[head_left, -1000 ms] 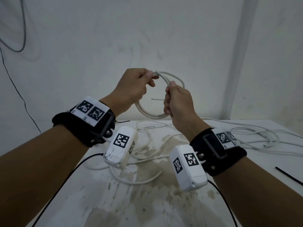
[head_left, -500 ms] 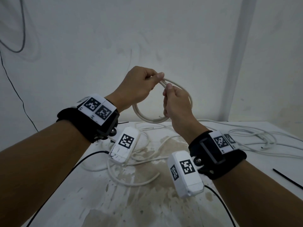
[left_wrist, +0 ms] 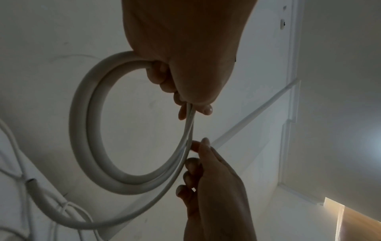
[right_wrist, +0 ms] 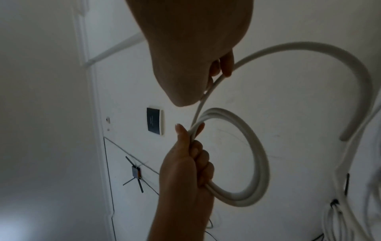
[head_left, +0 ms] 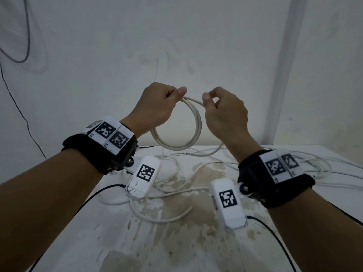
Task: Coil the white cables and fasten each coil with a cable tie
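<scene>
I hold a white cable coil (head_left: 197, 124) of two or three turns up in front of the wall, above the table's far edge. My left hand (head_left: 176, 94) grips the top of the coil, thumb pressed over the strands. My right hand (head_left: 208, 97), just to the right, pinches the same cable's free strand between thumb and fingers. In the left wrist view the coil (left_wrist: 88, 130) hangs from my left hand (left_wrist: 185, 106), with my right hand (left_wrist: 193, 151) pinching the strand below. The right wrist view shows the cable's free strand (right_wrist: 309, 47) arching from my right hand (right_wrist: 218, 75) back down towards the table.
Loose white cables (head_left: 306, 165) lie tangled across the stained white table (head_left: 176, 248), some under my wrists (head_left: 157, 219). A thin black strip (head_left: 146, 147) lies near the table's far edge. The wall stands close behind, with a black wire (head_left: 17, 112) on its left.
My right hand left the coil's right side, came up to my left hand at the top, then drew away to the right while pinching a strand. Both hands sank a little.
</scene>
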